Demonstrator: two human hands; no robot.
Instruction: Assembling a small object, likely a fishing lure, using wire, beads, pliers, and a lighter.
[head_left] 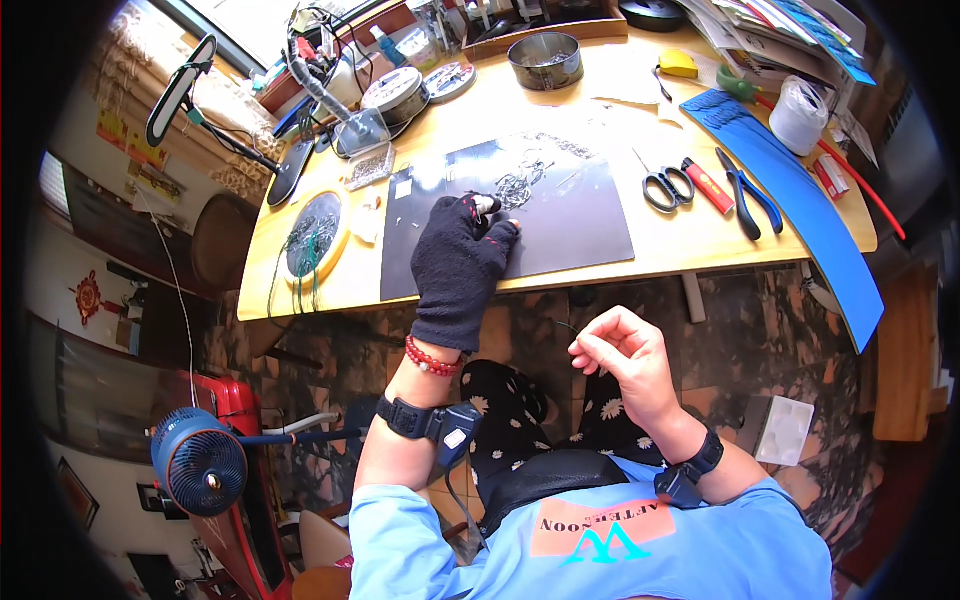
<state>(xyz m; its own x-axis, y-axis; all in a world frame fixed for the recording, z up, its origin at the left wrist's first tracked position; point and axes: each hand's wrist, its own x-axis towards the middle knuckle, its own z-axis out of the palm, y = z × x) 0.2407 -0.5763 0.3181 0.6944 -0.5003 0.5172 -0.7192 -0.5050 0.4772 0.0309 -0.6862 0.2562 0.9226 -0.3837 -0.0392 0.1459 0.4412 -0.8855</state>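
Note:
My left hand, in a black glove with bare fingertips, rests on a dark mat at the table's near edge. Its thumb and taped index finger are apart, beside a loose pile of small metal hooks. Whether anything lies under the fingers is hidden. Over my lap, off the table, my bare right hand is closed in a pinch. A short dark green thread sticks out from its fingertips. Left of the mat, a round yellow-rimmed dish holds dark pieces, with green threads hanging over the table edge.
Right of the mat lie scissors, a red lighter and blue-handled pliers. A long blue strip overhangs the edge. A round tin stands behind. Small clear box and lamp stand left; fan below.

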